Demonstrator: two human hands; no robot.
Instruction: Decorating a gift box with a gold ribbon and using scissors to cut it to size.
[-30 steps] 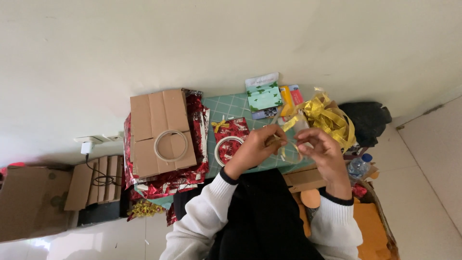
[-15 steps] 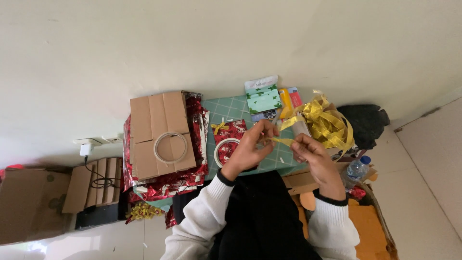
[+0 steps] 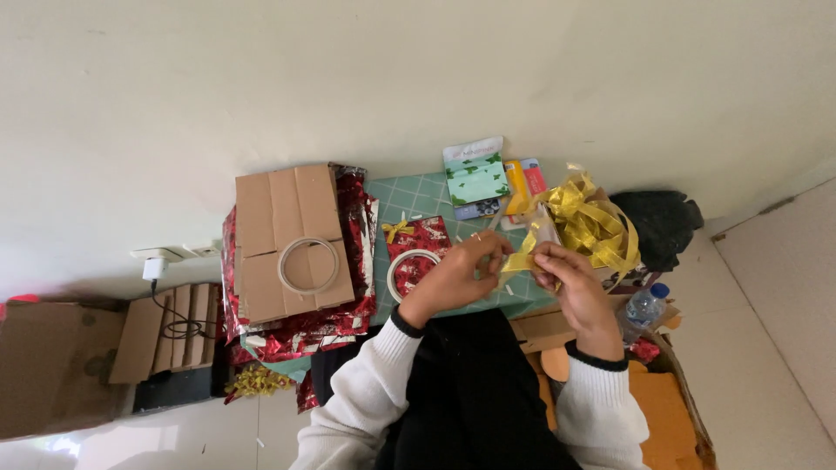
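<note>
The gold ribbon strip is held between both hands above the near edge of the green cutting mat, which lies on the worktop. Its long axis runs roughly left to right, rising slightly toward the right, where it leads into the loose pile of gold ribbon. The left hand has its grip closed, fingertips pinching the left end of the strip. The right hand also has its grip closed on the strip, just beside the left hand; the two are near but not touching. Both hands are equally close to the strip.

Just left of the left hand lies a tape ring, partly over a small red wrapped gift. Further left, a flat cardboard piece carries a second tape ring on red foil paper. Open room lies on the mat beyond the hands; a plastic bottle stands near the right wrist.
</note>
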